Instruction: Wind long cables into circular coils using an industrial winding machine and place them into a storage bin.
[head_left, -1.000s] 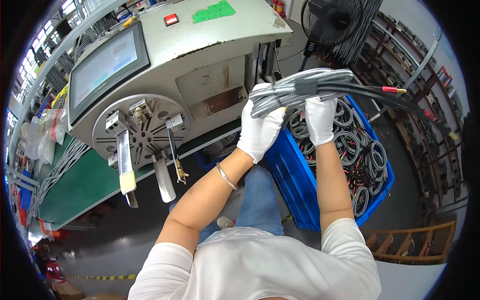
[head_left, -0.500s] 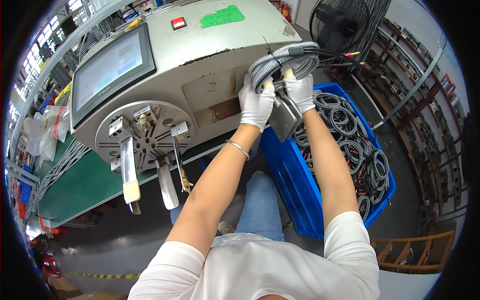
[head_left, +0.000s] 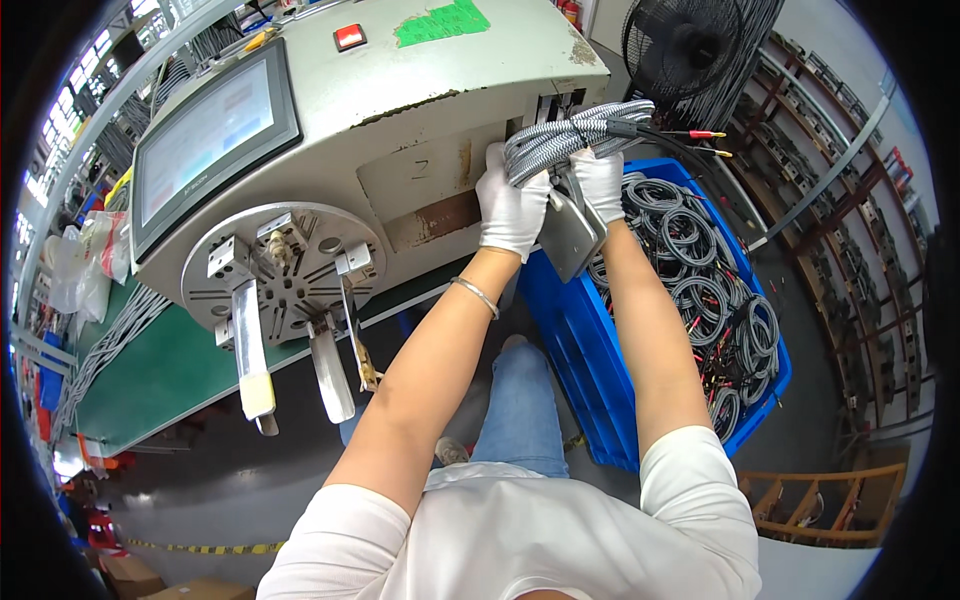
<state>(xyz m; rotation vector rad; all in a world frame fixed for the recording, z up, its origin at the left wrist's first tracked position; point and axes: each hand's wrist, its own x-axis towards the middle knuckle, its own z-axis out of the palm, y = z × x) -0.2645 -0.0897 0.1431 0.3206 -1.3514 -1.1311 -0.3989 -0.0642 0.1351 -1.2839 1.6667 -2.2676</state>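
Note:
A coil of grey braided cable (head_left: 560, 148) is held between my two hands at the right end of the machine. Its black leads point right and end in red and gold plugs (head_left: 708, 134). White-gloved, my left hand (head_left: 512, 208) closes on the coil's left side, its fingers partly behind the loops. My right hand (head_left: 598, 186), gloved too, grips the coil from below on the right, most fingers covered by cable. Between and just under the hands juts a grey metal plate (head_left: 572, 238), and a thin tie (head_left: 582, 136) seems to cross the coil.
A blue crate (head_left: 585, 385) full of similar coils (head_left: 690, 240) stands at right. On the left, the machine (head_left: 400, 120) carries a touchscreen (head_left: 208, 145) and a round slotted disc (head_left: 282, 262) with protruding metal arms. Behind the crate is a black fan (head_left: 680, 45); racks (head_left: 840, 200) line the right.
The coil has tipped flatter, its loops now hiding the fingertips that showed before. Its plug ends swung slightly to the right. The machine sits a little further left in view.

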